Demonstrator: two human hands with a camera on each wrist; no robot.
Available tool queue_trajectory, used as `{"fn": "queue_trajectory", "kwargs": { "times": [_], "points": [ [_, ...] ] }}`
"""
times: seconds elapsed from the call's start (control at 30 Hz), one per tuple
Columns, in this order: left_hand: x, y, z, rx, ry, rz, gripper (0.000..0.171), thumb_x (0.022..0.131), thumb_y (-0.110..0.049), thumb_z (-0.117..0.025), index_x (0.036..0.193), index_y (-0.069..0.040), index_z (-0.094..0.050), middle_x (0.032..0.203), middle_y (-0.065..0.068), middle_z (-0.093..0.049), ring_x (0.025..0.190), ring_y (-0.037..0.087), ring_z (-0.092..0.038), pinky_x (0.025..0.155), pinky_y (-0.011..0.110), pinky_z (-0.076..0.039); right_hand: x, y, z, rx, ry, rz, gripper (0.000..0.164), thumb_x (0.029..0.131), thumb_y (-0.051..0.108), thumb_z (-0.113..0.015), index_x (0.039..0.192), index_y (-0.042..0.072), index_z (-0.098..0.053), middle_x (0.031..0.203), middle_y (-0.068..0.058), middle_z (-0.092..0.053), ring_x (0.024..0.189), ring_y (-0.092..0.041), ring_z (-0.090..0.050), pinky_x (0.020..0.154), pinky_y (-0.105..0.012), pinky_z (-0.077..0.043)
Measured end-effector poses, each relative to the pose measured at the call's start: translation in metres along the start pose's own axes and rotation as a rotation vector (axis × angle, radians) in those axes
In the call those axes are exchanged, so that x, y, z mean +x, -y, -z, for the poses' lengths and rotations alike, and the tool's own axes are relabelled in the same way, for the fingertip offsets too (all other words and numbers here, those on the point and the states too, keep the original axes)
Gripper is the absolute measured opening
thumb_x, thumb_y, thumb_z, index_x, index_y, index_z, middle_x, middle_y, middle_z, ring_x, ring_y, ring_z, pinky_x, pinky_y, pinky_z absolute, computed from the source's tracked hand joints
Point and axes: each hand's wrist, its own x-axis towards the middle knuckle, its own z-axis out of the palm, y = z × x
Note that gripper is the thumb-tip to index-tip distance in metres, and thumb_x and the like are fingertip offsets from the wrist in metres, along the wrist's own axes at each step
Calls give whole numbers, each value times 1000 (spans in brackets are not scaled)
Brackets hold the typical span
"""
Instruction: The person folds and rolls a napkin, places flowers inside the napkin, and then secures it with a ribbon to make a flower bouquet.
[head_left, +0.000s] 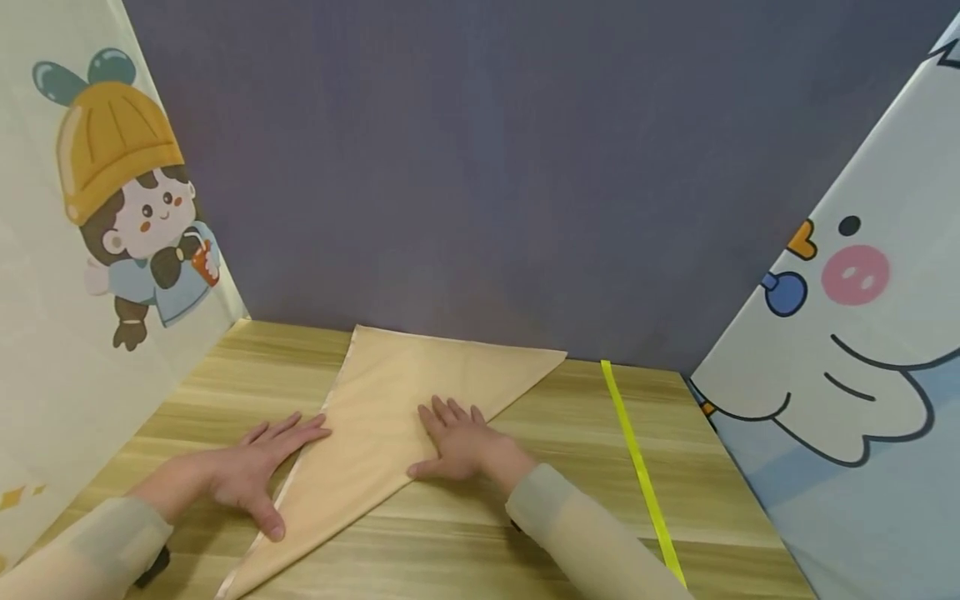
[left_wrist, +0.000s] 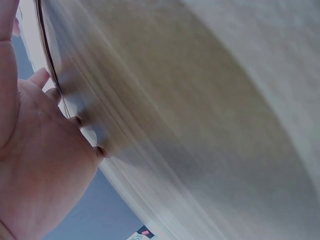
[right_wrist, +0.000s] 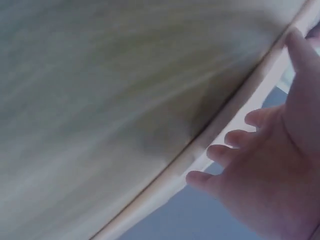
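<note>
A peach-coloured cloth (head_left: 375, 408), folded into a triangle, lies on the wood-grain table. My left hand (head_left: 251, 471) rests at its left edge with fingers spread, fingertips and thumb on the pale hem. Near the middle of the diagonal folded edge, my right hand (head_left: 461, 442) lies flat on the fabric, fingers extended and thumb at the fold. In the left wrist view, the left hand (left_wrist: 45, 165) shows its palm, its fingertips touching down along the edge. From the right wrist, the right hand (right_wrist: 270, 165) appears with straight, separated fingers over the cloth's edge (right_wrist: 175, 167).
A yellow strip (head_left: 641, 467) runs front to back on the table (head_left: 585, 500), right of the cloth. Behind stands a dark grey panel (head_left: 480, 167). White side panels with cartoon figures, a child (head_left: 150, 208) at left and a white character (head_left: 855, 333) at right, flank the table.
</note>
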Motion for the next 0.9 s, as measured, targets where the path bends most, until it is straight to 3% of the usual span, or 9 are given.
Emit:
{"fn": "queue_trajectory", "kwargs": {
  "times": [0.3, 0.47, 0.57, 0.67, 0.77, 0.83, 0.9],
  "points": [
    [0, 2, 0, -17, -1, -2, 135, 58, -49, -105, 169, -18, -35, 181, 10, -26, 167, 41, -12, 116, 85, -10, 1, -2, -8, 10, 0, -30, 104, 102, 80, -51, 178, 21, -12, 187, -8, -4, 173, -32, -7, 138, -61, -16],
    [1, 0, 5, -66, 18, 18, 119, 74, -45, -101, 170, -17, -36, 179, 23, -27, 161, 64, -14, 115, 88, -10, -1, -6, -12, 29, -17, -19, 104, 102, 81, -50, 178, 20, -14, 187, -9, -5, 173, -32, -8, 138, -61, -13],
    [1, -1, 7, -50, -12, 26, 102, 86, -42, -94, 168, -14, -41, 176, 26, -32, 156, 67, -25, 120, 81, -24, -3, -6, -14, 58, -54, -4, 103, 102, 80, -51, 178, 19, -17, 186, -11, -10, 173, -31, -11, 138, -60, -14],
    [-2, 2, 6, -1, -111, 31, 88, 90, -41, -91, 163, -12, -51, 170, 23, -46, 153, 50, -45, 122, 47, -43, -7, 1, -15, 104, -117, 27, 99, 103, 79, -53, 176, 19, -24, 185, -11, -19, 171, -31, -20, 137, -58, -19],
    [-5, 3, 4, 28, -244, 15, 74, 91, -39, -91, 153, -13, -62, 157, 16, -61, 145, 19, -56, 109, 19, -47, -12, 14, -16, 145, -175, 71, 90, 103, 75, -58, 173, 23, -35, 179, -8, -33, 166, -29, -32, 135, -54, -27],
    [-8, 4, 4, 7, -305, -11, 63, 91, -33, -92, 146, -12, -68, 147, 12, -68, 135, 2, -58, 103, 15, -50, -15, 25, -18, 154, -199, 100, 83, 103, 73, -60, 169, 25, -42, 172, -4, -44, 160, -26, -41, 132, -50, -33],
    [-10, 5, 6, -33, -324, -51, 53, 92, -25, -91, 139, -11, -72, 137, 8, -73, 124, -5, -61, 97, 18, -55, -20, 38, -19, 168, -212, 127, 76, 103, 70, -62, 165, 27, -48, 162, 0, -53, 150, -20, -50, 126, -44, -42]
  ]
}}
